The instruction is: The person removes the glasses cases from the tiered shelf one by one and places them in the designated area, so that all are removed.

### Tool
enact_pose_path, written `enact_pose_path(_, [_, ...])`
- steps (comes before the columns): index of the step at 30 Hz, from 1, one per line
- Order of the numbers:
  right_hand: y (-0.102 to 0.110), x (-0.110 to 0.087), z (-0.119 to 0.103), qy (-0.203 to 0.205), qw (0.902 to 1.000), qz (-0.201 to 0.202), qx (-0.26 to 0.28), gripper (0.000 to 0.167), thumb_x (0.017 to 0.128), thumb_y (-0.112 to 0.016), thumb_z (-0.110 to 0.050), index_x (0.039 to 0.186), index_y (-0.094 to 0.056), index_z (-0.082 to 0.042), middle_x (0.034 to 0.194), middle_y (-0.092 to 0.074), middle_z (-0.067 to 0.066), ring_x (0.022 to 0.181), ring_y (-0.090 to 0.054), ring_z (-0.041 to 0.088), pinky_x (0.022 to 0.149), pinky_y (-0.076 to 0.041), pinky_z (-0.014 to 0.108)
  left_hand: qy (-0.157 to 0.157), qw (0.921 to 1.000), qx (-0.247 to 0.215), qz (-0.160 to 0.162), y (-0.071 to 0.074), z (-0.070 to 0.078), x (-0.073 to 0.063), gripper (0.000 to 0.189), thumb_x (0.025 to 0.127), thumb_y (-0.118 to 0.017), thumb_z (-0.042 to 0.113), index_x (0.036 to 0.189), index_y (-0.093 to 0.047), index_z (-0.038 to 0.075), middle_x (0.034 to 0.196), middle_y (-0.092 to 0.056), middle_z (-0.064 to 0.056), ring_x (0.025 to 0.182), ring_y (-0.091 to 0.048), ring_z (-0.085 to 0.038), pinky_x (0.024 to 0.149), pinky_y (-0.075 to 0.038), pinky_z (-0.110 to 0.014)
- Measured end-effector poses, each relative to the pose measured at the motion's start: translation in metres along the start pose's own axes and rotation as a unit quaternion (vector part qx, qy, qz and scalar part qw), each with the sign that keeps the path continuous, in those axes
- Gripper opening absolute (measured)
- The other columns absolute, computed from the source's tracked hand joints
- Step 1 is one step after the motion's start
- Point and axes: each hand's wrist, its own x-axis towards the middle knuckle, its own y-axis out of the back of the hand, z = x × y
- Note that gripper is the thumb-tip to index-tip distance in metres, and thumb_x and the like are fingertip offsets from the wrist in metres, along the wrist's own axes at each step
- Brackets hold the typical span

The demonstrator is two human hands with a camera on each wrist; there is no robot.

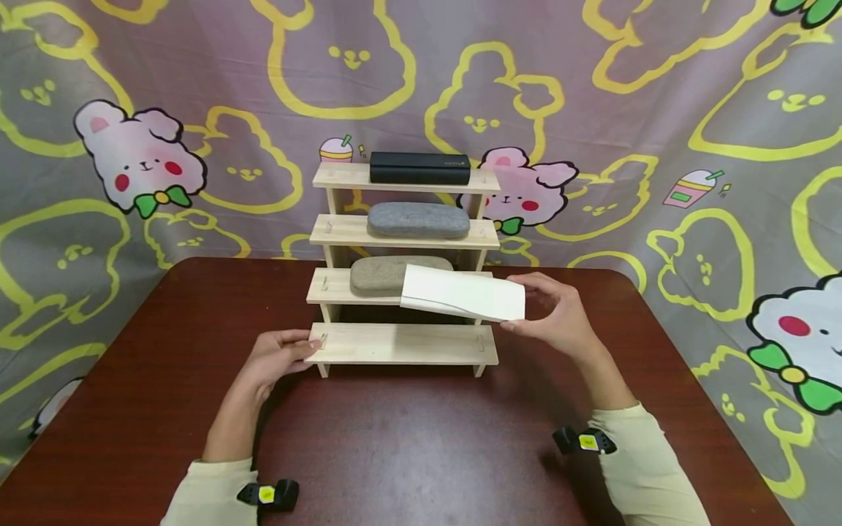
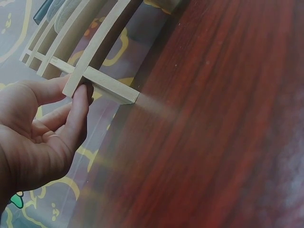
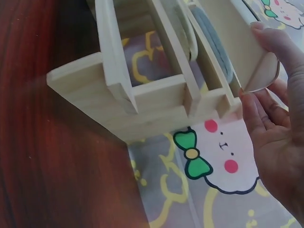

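Observation:
A wooden four-tier stand (image 1: 404,343) stands on the table, stepping upward toward the back. My left hand (image 1: 279,359) pinches the left end of its lowest shelf, thumb on top; the left wrist view shows the fingers (image 2: 78,114) at that corner. In my right hand (image 1: 555,314) is a white glasses case (image 1: 460,292), gripped by its right end and held in the air before the stand. It partly covers a beige glasses case (image 1: 375,276) on the second shelf from the bottom. Above sit a grey glasses case (image 1: 418,220) and, on top, a black glasses case (image 1: 419,169).
The dark red-brown wooden table (image 1: 408,446) extends around the stand. Close behind it hangs a curtain (image 1: 250,88) printed with yellow outlines and cartoon rabbits. A black band with a small device (image 1: 585,440) is on the right sleeve, another (image 1: 270,495) on the left.

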Motion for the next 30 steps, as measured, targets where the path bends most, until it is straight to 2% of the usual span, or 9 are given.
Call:
enact_pose_path(18, [0.025, 0.004, 0.007, 0.018, 0.9961, 0.079, 0.035, 0.063, 0.059, -0.080, 0.028, 0.119, -0.064, 0.017, 0.109, -0.069, -0.016, 0.094, -0.064, 0.002, 0.087, -0.054, 0.009, 0.003, 1.0000, -0.002, 0.001, 0.000, 0.001, -0.001, 0.055, 0.098, -0.063, 0.009, 0.141, -0.044, -0.019, 0.091, -0.070, 0.010, 0.077, -0.064, 0.005, 0.070, -0.058, -0.013])
enact_pose_path(26, [0.036, 0.003, 0.006, 0.003, 0.9941, 0.108, -0.002, 0.063, 0.062, -0.081, 0.024, 0.122, -0.065, 0.014, 0.110, -0.068, -0.020, 0.094, -0.064, 0.001, 0.084, -0.053, 0.007, 0.000, 1.0000, -0.003, 0.000, 0.000, 0.000, -0.001, 0.054, 0.098, -0.063, 0.009, 0.141, -0.044, -0.020, 0.091, -0.070, 0.010, 0.077, -0.064, 0.005, 0.070, -0.058, -0.013])
enact_pose_path(30, [0.040, 0.003, 0.008, 0.004, 0.9918, 0.123, 0.032, 0.063, 0.061, -0.078, 0.028, 0.121, -0.064, 0.017, 0.109, -0.070, -0.016, 0.092, -0.066, 0.001, 0.083, -0.054, 0.009, 0.000, 1.0000, -0.007, 0.000, 0.000, 0.000, -0.001, 0.054, 0.098, -0.063, 0.008, 0.140, -0.044, -0.020, 0.088, -0.069, 0.012, 0.076, -0.064, 0.006, 0.070, -0.058, -0.013])
